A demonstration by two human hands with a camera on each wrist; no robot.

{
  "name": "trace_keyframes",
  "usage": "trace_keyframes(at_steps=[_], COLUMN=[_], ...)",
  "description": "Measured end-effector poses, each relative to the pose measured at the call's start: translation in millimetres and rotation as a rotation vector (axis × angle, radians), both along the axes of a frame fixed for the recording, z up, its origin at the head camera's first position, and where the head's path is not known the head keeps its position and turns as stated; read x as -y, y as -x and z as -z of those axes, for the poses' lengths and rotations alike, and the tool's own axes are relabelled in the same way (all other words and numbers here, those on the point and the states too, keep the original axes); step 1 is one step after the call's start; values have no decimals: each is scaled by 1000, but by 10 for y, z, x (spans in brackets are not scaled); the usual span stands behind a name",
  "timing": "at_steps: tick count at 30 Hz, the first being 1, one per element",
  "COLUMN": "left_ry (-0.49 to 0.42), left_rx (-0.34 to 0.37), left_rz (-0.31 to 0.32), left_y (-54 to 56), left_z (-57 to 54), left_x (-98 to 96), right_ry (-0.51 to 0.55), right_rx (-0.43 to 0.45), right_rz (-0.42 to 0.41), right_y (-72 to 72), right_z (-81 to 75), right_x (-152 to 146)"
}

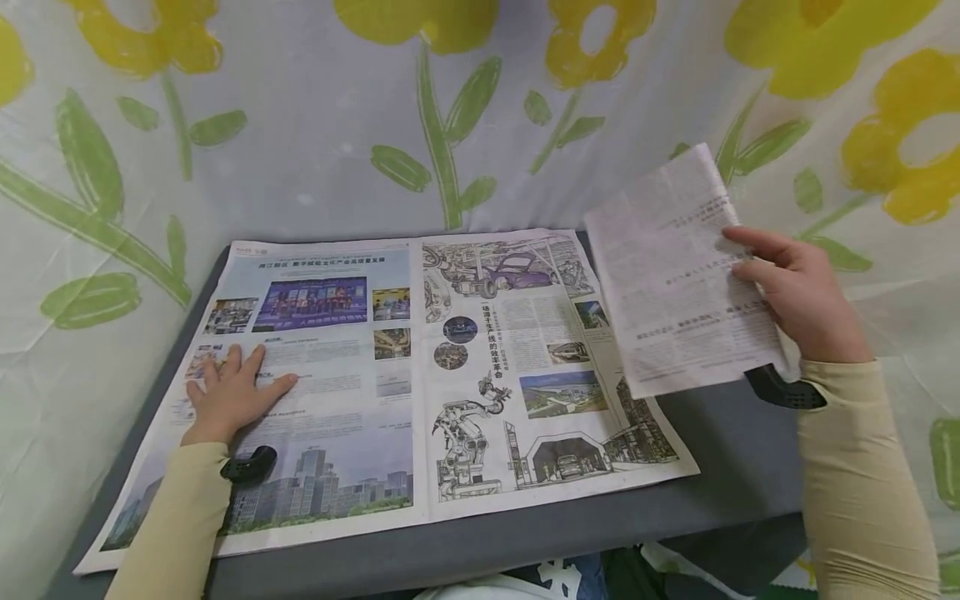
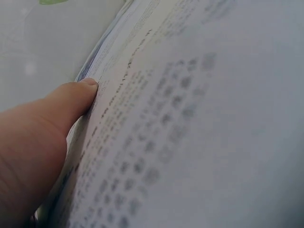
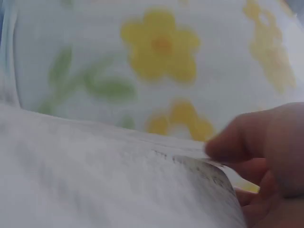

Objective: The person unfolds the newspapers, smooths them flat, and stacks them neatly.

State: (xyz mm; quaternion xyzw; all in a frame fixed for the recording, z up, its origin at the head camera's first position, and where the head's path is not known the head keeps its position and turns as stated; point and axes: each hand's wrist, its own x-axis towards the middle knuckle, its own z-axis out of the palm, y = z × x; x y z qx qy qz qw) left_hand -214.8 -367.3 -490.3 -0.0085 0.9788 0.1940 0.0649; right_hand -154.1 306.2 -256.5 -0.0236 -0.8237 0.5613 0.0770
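An open newspaper (image 1: 465, 417) lies spread on the grey table, its left page printed with photos and a city skyline, its right page with line drawings of cars and machinery. My left hand (image 1: 228, 396) rests on the left page with its fingers spread; in the left wrist view the thumb (image 2: 71, 102) touches the printed paper. On the right, my right hand (image 1: 806, 292) pinches the edge of a folded newspaper (image 1: 667, 283), which is tilted and overlaps the right page in the head view. The right wrist view shows the thumb and fingers (image 3: 237, 137) at its edge.
The grey table (image 1: 735, 450) shows to the right of the open newspaper and along its front edge. Behind and at both sides hangs a pale curtain (image 1: 300, 150) with yellow flowers and green leaves. Dark straps with black devices (image 1: 787, 392) sit at both wrists.
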Motion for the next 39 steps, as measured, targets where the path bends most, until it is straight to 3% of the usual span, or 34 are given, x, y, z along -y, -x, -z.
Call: trace_keyframes(at_steps=[3,6,10,14,18,22,25,29,35,39], left_ry=[8,15,21,16,9,7,8,12,9,24], left_rx=[-7,-5,1,-4,-3,4,5,-2,-28,-82], left_rz=[-1,-2,-9,-11,-15,-19,-21,-25,-21,10], left_y=[4,8,3,-2,-6,-4,2,9,7,-45], left_z=[-12,-6,17,30,13,-5,-2,19,24,-3], left_x=[19,23,31,37,36,23,14,20,11,-163], right_ry=[372,522,536,565,497,346,253,176,141,114], right_rx=[-88,-76,23,150,304,364,358,350,338,310], right_rz=[-150,-254,-298,-299,-296,-268,-237,-245,-268,-275], right_y=[208,393,578,670,684,683,692,699,716,717], right_z=[98,280,633,1162,1700,2041,2136,2145,2157,2174], right_x=[457,919,1495,1998,2335,2470,2500,2503,2489,2490])
